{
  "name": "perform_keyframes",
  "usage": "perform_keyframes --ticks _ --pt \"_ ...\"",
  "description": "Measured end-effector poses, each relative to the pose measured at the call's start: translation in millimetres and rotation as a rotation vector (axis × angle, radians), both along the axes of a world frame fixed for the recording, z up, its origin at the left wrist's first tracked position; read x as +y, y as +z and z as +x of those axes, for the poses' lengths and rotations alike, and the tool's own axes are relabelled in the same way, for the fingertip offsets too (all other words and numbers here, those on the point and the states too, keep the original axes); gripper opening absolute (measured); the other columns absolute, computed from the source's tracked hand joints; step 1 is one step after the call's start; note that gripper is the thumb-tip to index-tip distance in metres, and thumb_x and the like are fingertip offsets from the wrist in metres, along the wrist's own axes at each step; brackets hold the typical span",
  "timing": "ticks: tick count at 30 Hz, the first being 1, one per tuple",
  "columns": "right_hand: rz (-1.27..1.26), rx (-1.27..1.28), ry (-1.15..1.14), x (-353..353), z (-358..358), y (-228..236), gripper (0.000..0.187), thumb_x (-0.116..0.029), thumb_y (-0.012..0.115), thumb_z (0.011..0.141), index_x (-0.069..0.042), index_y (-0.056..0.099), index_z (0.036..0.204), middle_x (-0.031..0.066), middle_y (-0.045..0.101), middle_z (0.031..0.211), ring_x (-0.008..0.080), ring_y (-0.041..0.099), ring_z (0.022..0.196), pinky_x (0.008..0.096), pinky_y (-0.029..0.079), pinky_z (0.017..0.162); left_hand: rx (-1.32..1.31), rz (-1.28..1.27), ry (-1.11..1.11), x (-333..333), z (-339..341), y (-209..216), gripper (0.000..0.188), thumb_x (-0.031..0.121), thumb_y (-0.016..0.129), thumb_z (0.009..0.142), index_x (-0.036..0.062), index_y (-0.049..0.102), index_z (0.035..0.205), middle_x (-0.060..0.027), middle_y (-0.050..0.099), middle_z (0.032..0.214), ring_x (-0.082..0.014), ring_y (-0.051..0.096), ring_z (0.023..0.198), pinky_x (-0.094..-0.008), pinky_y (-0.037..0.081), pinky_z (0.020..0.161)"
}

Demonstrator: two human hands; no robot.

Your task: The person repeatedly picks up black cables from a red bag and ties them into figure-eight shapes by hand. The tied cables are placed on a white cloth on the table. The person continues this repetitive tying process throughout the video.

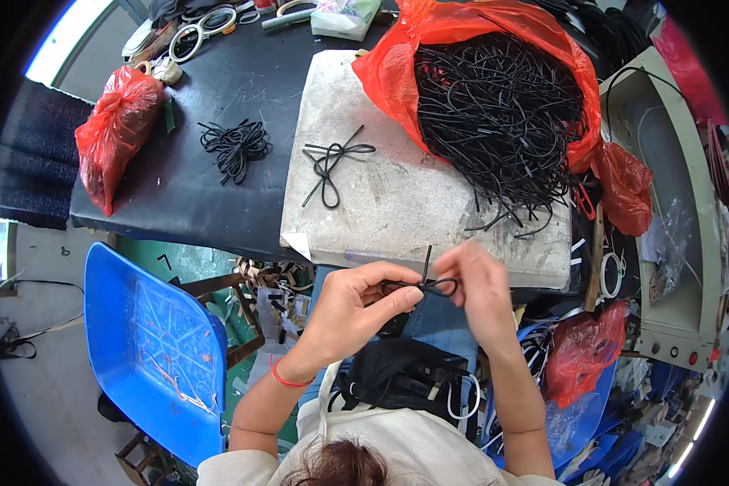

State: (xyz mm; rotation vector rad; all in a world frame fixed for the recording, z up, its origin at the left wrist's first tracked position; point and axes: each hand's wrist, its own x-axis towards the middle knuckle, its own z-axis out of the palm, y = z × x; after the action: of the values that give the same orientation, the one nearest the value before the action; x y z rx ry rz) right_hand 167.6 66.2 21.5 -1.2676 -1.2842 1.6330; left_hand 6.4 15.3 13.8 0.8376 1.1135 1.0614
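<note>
In front of my body, my left hand (368, 300) pinches a black cord bow (441, 286) between thumb and fingers. One loop points right and a straight cord end stands up from the knot. My right hand (479, 287) is raised just right of that loop. Its fingertips are smeared by motion, so whether they grip the cord does not show. A finished-looking black cord bow (326, 168) lies on the pale stone slab (389, 211) beyond my hands. At the slab's far right, a red plastic bag (389, 61) gapes around a large heap of black cords (502, 105), some spilling onto the slab.
Left of the slab, a bundle of black cords (235, 148) lies on the black tabletop (243, 198). A knotted red bag (120, 134) sits farther left. A blue plastic chair or bin (158, 340) stands at my left. Tape rolls (188, 42) and a tissue pack (342, 18) are at the back.
</note>
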Motion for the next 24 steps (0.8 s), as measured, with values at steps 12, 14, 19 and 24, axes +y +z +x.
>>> perform_keyframes --ticks 12,14,19,24 --pt "0.172 0.028 -0.031 -10 -7 -7 0.015 -0.014 0.062 0.084 -0.001 0.057 0.078 -0.0029 0.054 0.068 0.0025 0.045 0.063 0.0184 0.037 0.055 0.285 0.098 -0.039 1 8 -1 0.021 0.015 0.066 0.079 -0.0034 0.062 0.088 -0.0048 0.063 0.07 -0.0049 0.053 0.059 -0.0209 0.043 0.053" --pt "0.14 0.056 -0.053 -11 -7 -10 0.016 -0.014 0.062 0.085 -0.001 0.056 0.077 -0.0036 0.053 0.067 0.002 0.043 0.062 0.0182 0.035 0.054 0.279 0.1 -0.008 -2 11 -2 0.021 0.015 0.066 0.079 -0.0031 0.061 0.089 -0.0047 0.062 0.07 -0.0054 0.051 0.058 -0.0208 0.042 0.052" --pt "0.076 0.117 -0.175 -11 -9 -12 0.018 -0.015 0.06 0.086 -0.002 0.054 0.075 -0.0052 0.049 0.065 0.0009 0.038 0.059 0.0177 0.031 0.051 0.199 0.257 0.132 -8 29 -19 0.022 0.012 0.064 0.08 -0.0029 0.06 0.095 -0.0063 0.062 0.076 -0.0069 0.051 0.062 -0.0213 0.041 0.055" --pt "0.096 0.151 -0.202 -9 -7 -14 0.02 -0.016 0.06 0.087 -0.003 0.053 0.074 -0.0058 0.046 0.063 0.0006 0.037 0.058 0.0171 0.029 0.05 0.133 0.133 0.002 -7 27 -10 0.019 0.005 0.057 0.085 -0.0061 0.056 0.101 -0.0043 0.058 0.091 -0.0074 0.053 0.083 -0.0213 0.043 0.073"
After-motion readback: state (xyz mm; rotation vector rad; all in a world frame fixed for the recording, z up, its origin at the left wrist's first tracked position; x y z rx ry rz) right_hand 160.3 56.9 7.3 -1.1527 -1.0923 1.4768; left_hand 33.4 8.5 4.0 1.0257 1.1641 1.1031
